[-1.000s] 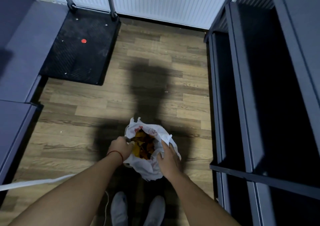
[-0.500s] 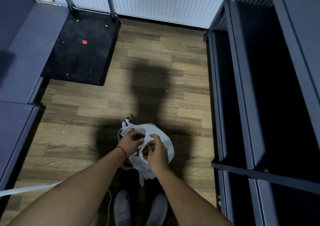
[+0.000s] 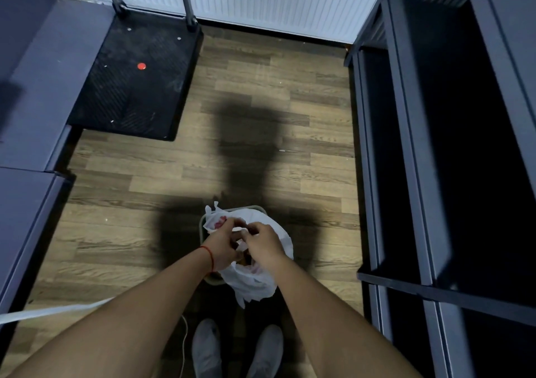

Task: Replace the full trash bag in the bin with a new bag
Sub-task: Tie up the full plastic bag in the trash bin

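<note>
A small grey bin (image 3: 203, 221) stands on the wooden floor just ahead of my feet. A full white trash bag (image 3: 255, 282) sits in it, with its top gathered over the contents. Both hands meet over the mouth of the bag. My left hand (image 3: 223, 247), with a red string at the wrist, pinches the left flap of the bag. My right hand (image 3: 262, 241) pinches the right flap. The bag's contents are mostly hidden under my hands and the folded plastic.
Dark shelving (image 3: 435, 160) runs along the right side. Grey furniture (image 3: 34, 93) lines the left. A black mat (image 3: 139, 79) with a red dot lies at the far left, below a white wall panel. My feet (image 3: 237, 351) stand beside a thin white cord.
My hands moved from the bag's outer rim to its middle, pulling the two flaps together. The orange rubbish that showed earlier is now covered.
</note>
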